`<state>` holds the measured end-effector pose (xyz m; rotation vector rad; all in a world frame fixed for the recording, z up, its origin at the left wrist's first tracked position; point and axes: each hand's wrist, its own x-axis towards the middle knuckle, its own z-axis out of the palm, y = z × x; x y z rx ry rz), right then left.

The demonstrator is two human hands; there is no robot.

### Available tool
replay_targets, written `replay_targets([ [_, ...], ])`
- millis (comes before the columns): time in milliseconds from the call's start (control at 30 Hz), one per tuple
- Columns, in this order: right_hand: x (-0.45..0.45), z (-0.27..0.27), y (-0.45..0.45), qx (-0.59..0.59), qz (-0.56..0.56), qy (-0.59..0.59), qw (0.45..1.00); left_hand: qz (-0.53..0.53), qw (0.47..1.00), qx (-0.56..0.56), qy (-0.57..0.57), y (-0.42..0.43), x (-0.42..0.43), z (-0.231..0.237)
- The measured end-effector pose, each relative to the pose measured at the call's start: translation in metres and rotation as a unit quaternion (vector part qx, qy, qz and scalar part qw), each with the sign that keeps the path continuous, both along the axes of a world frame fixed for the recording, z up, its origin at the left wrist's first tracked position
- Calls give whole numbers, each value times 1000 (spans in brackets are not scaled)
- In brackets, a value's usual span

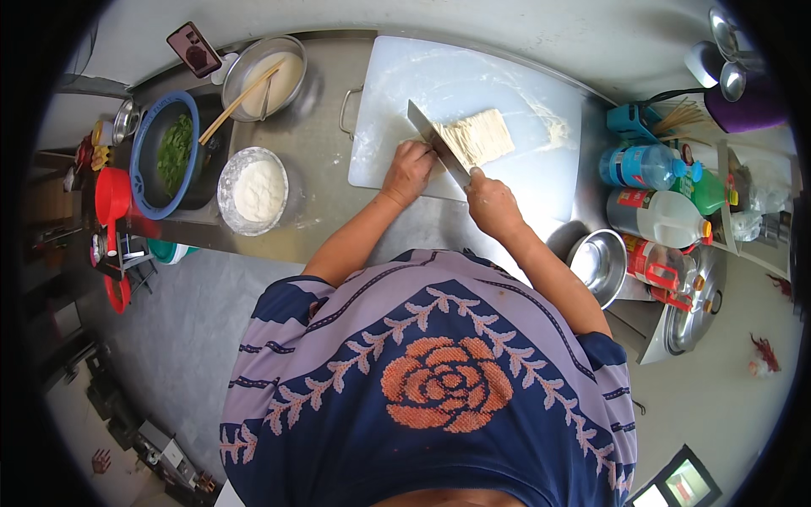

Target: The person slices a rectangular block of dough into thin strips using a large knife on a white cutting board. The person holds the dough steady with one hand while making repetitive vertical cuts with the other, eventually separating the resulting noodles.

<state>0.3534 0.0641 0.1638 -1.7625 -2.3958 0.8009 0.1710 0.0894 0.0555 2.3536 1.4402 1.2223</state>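
Note:
My right hand (493,201) is closed around the handle of a broad-bladed kitchen cleaver (436,141). The blade stands on the white cutting board (393,76), with its flat side close to the fingers of my left hand (408,166). These fingers are bent and rest on dough at the left of the blade, mostly hidden under them. Right of the blade lies folded dough cut into thin strips (485,136). Loose flour is smeared over the board, more thickly towards its right side.
Left of the board stand a bowl of flour (279,196), a steel bowl of pale batter (303,70) with chopsticks, and a blue basin (136,165) of leafy greens. A steel bowl (624,263) and plastic bottles (652,218) stand at the right. A phone (193,49) is propped at the back left.

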Motion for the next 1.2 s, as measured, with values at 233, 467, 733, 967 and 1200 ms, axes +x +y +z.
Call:
replay_targets([
  [233,-34,-26,23,55,2,13,998,0,1000,2,-22,0,-1,6],
  [467,-21,-17,21,57,-38,61,996,3,1000,-2,-7,2,0,4],
  [733,-4,-3,3,-4,-1,9,1000,3,1000,-5,-8,-3,-2,-2],
  [967,-38,-26,27,68,4,39,997,5,1000,-5,-23,-3,-2,0],
  [1200,-21,-19,20,74,-26,86,993,10,1000,6,-18,-2,-1,5],
])
